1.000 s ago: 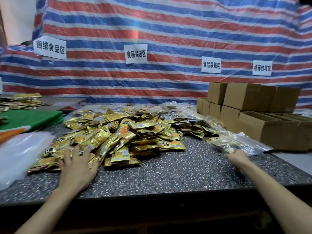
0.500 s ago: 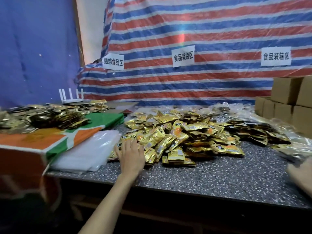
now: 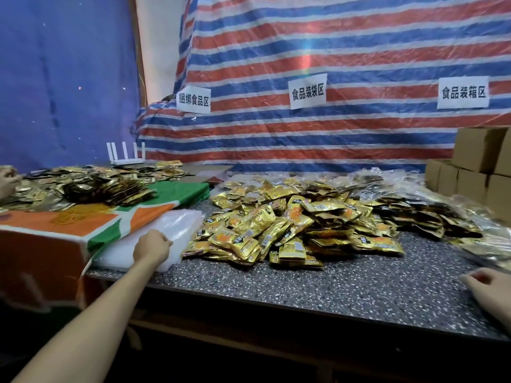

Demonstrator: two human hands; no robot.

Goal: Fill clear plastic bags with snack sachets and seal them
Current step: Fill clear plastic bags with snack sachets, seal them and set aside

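Leftward off the snack sachets (image 3: pixel 290 225), the left grip (image 3: pixel 153 246) now sits on the stack of clear plastic bags (image 3: pixel 184 225) just beside that heap, fingers curled onto the top sheet. Near the speckled surface (image 3: pixel 331 291) edge, the right grip (image 3: pixel 489 288) hangs loosely curled, holding nothing.

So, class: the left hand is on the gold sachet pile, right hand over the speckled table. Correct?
No: the head view shows the left hand on the stack of clear bags beside the sachet pile; the right hand is over the table.
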